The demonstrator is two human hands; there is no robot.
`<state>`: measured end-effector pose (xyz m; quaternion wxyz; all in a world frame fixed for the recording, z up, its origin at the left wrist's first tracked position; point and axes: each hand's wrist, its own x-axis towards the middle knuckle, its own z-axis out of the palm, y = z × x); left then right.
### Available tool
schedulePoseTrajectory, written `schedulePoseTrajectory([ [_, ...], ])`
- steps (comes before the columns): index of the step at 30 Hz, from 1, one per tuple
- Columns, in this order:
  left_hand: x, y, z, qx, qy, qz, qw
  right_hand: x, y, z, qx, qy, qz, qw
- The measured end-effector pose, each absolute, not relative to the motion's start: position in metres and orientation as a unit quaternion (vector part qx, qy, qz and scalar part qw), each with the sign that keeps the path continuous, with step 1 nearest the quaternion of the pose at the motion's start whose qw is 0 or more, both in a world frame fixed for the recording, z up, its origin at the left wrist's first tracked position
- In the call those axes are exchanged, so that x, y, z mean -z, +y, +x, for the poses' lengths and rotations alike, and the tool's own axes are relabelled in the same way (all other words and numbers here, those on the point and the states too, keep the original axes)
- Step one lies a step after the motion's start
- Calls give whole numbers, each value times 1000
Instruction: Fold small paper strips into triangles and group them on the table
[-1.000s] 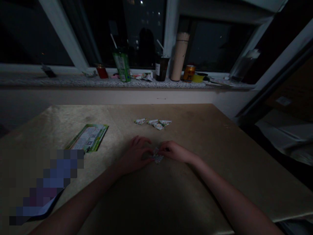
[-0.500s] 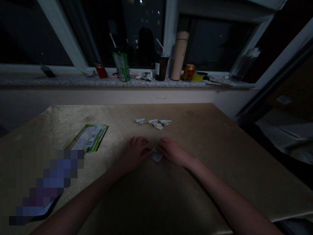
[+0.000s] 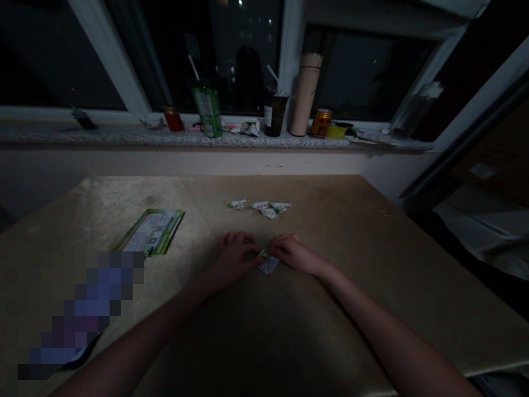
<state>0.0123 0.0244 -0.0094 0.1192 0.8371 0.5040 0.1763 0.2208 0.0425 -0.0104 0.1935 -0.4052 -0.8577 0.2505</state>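
Two bare forearms reach over the tabletop (image 3: 372,248) and meet at a small printed paper scrap (image 3: 269,266) lying near its middle. The left hand (image 3: 235,257) pinches the scrap's left edge and the right hand (image 3: 294,255) its upper corner, each grip closed on it. Farther on lie folded paper bits (image 3: 264,208), with a green leaflet (image 3: 151,231) off left. A green cup (image 3: 208,113) and an orange can (image 3: 321,122) stand on the windowsill (image 3: 82,135).

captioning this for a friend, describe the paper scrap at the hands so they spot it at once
On the tan table, look near its middle, where the left hand and right hand meet. The small printed paper lies at their fingertips. Unlike the folded pieces farther back, it alone is touched by both hands.
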Motion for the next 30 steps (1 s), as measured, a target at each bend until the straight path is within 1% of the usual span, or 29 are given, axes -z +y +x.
schedulePoseTrajectory([
  [8, 5, 24, 22, -174, 537, 813, 142, 12, 44, 222, -262, -855, -403, 194],
  [15, 10, 25, 25, -172, 538, 812, 149, 10, 43, 220, -248, -861, -408, 178],
  [23, 11, 22, 27, -174, 528, 821, 131, 9, 41, 222, -223, -866, -412, 176],
  [30, 10, 20, 26, -174, 530, 824, 103, 5, 40, 225, -185, -883, -406, 145],
])
